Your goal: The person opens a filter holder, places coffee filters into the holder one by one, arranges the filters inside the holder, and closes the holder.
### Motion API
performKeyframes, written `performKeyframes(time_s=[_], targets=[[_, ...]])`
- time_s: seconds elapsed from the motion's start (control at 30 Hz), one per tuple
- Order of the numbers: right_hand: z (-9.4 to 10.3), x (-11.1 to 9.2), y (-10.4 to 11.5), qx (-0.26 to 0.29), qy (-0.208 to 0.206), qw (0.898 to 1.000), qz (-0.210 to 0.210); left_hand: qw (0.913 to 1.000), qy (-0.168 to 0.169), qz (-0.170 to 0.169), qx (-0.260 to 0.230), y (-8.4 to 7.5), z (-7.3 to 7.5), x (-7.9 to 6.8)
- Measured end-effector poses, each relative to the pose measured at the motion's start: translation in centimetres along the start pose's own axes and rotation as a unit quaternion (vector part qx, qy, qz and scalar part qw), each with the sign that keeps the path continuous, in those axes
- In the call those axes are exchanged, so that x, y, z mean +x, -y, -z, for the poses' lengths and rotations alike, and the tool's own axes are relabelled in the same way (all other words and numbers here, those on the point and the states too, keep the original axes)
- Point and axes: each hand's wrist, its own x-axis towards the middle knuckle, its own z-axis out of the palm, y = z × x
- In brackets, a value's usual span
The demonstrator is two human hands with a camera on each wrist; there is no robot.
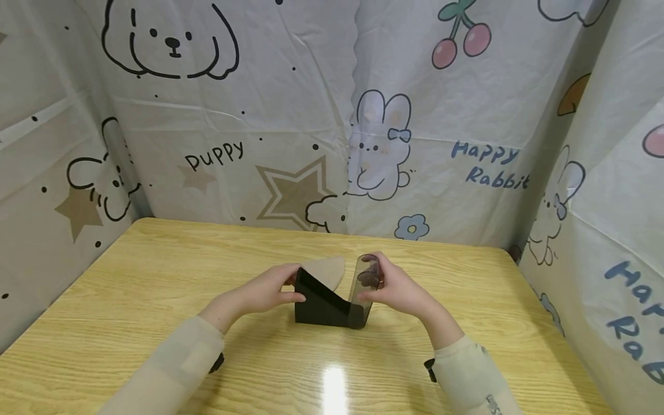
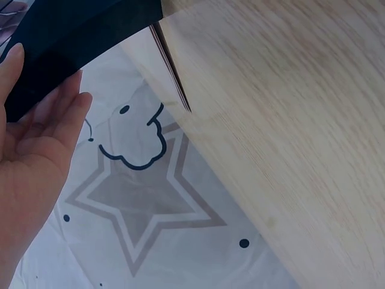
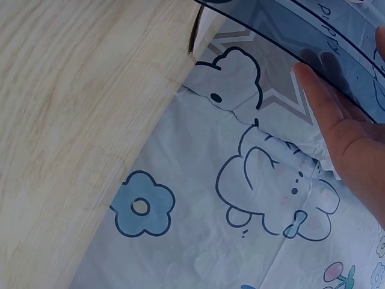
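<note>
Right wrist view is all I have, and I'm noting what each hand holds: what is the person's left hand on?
Observer: The left hand grips the tall end of a black wedge-shaped holder.
Operator: And the see-through panel by the right hand, where does its lower end sit?
Observer: In the head view, it meets the low end of that holder.
Operator: A thin edge shows near the top of my picture. What is its shape from elsewhere?
Observer: The head view shows a pale flat piece with a rounded outline, probably the same thing.
</note>
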Motion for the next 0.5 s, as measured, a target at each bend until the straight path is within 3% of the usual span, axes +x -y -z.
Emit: performKeyframes(time_s=[0.5], targets=[[0.03, 0.03, 0.14, -0.011, 0.004, 1.0, 0.007, 0.9998, 0.002, -0.009, -0.016, 0.81, 0.61, -0.97]])
